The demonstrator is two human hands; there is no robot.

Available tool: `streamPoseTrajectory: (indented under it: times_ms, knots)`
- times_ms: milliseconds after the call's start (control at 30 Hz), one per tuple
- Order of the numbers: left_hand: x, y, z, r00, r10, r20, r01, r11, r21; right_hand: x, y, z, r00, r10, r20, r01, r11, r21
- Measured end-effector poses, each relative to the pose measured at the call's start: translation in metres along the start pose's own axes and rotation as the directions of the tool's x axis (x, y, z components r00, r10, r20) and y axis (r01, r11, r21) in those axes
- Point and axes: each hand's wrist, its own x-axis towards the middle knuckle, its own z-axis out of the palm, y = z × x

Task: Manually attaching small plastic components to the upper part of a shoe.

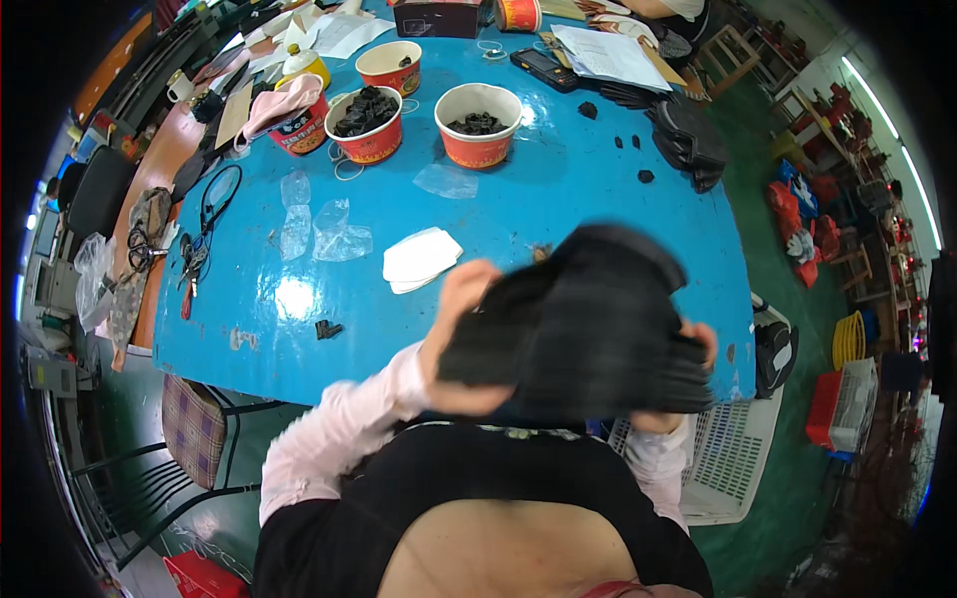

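Note:
A thick black bundle (598, 319), seemingly layers of soft flat material stacked together, is held up over the table's near edge. Motion smears it, so I cannot make out its exact kind. On its left side my left hand (461, 344) is closed, with the fingers around the edge. My right hand (688, 364) grips the opposite side, mostly hidden behind the layers. Just beyond my left hand lies a small pile of white cards (421, 259). A similar black bundle (690, 145) rests at the table's right edge.
Red-and-white paper tubs (478, 149) holding small black pieces stand toward the back of the blue table (389, 349). Clear plastic bags (339, 234) lie at left, near scissors (189, 264). A handheld device (544, 68) and papers are farther back. A white crate (733, 448) sits at lower right.

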Motion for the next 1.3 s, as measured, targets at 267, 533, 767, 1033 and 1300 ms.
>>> streamPoseTrajectory:
  times_ms: [267,533,767,1033,1300]
  knots:
    - [-0.073,0.012,0.005,0.776,-0.466,-0.426,0.158,0.797,-0.583,0.028,-0.009,0.083,0.857,0.515,0.017,-0.51,0.843,0.171]
    - [-0.058,0.01,-0.003,0.589,-0.802,0.102,0.403,0.182,-0.897,0.039,0.016,0.065,0.65,0.757,0.064,-0.758,0.639,0.131]
    - [-0.072,0.008,0.004,0.672,-0.738,0.061,0.308,0.203,-0.93,0.017,0.015,0.081,0.729,0.684,0.013,-0.685,0.729,0.006]
    - [-0.074,0.013,-0.057,0.527,-0.847,0.073,0.839,0.504,-0.205,0.03,0.032,0.078,0.769,0.639,0.034,-0.628,0.764,-0.148]
    - [-0.134,-0.024,-0.073,0.775,-0.586,-0.236,0.626,0.661,0.414,0.031,0.028,0.073,0.768,0.64,0.034,-0.607,0.743,-0.282]
